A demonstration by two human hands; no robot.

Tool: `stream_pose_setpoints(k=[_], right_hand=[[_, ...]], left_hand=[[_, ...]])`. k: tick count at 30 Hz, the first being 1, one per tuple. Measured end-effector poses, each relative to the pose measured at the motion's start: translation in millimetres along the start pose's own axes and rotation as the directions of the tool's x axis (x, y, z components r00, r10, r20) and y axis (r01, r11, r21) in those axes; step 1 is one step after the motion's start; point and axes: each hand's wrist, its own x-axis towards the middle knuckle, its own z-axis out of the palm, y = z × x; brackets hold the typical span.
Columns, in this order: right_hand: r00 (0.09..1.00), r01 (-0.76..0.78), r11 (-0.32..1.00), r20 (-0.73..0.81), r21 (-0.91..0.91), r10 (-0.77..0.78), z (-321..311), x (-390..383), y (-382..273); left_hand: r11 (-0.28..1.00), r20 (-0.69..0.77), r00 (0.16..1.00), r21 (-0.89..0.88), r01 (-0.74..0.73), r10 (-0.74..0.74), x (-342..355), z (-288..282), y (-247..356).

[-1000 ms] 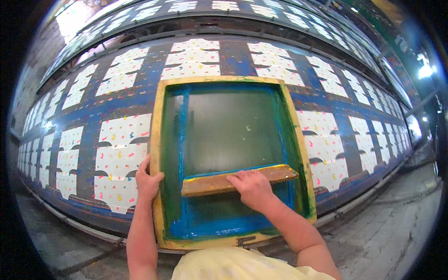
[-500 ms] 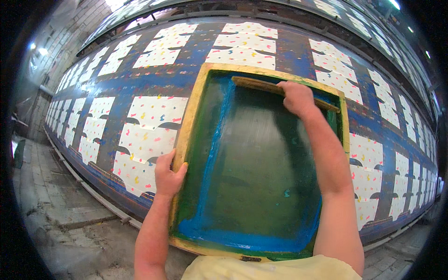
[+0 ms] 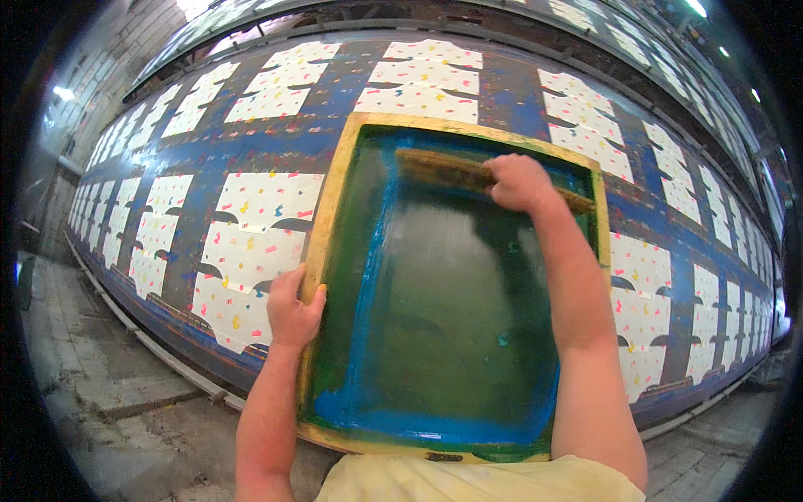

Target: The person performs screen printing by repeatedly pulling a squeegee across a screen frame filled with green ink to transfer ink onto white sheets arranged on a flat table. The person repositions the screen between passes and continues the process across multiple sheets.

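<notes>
In the head view, a long brown wooden squeegee bar (image 3: pixel 439 170) is clasped by the right hand (image 3: pixel 523 182) near the far end of a rectangular yellow wooden screen frame (image 3: pixel 332 207). It is laid crosswise, roughly parallel to the far rail, its longer visible part left of the grip. The frame's left rail is grasped by the left hand (image 3: pixel 294 309), well apart from the bar.

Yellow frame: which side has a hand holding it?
Its left side: the left hand grips it, while the right hand holds the wooden bar, not a side.
</notes>
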Motion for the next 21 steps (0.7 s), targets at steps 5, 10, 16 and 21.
stream_pose_setpoints(k=[5,10,16,21], right_hand=[[0.997,0.061,0.998,0.051,-0.001,-0.061,15.3,-100.7,-64.1],[0.995,0.104,0.993,0.003,0.055,-0.104,24.7,-207.8,-133.3],[0.997,0.071,0.993,-0.019,0.090,-0.069,43.1,-323.5,-212.1],[0.996,0.082,0.994,-0.039,0.078,-0.079,50.2,-386.6,-262.1]], left_hand=[[1.000,0.015,1.000,-0.013,0.023,-0.022,-1.2,3.1,-4.8],[0.998,0.006,0.998,0.005,0.065,-0.065,-0.6,2.3,-3.7],[0.995,0.070,0.992,-0.005,0.104,-0.104,-0.1,-0.3,-4.1],[0.988,0.127,0.980,0.010,0.155,-0.155,1.2,-4.7,-3.2]])
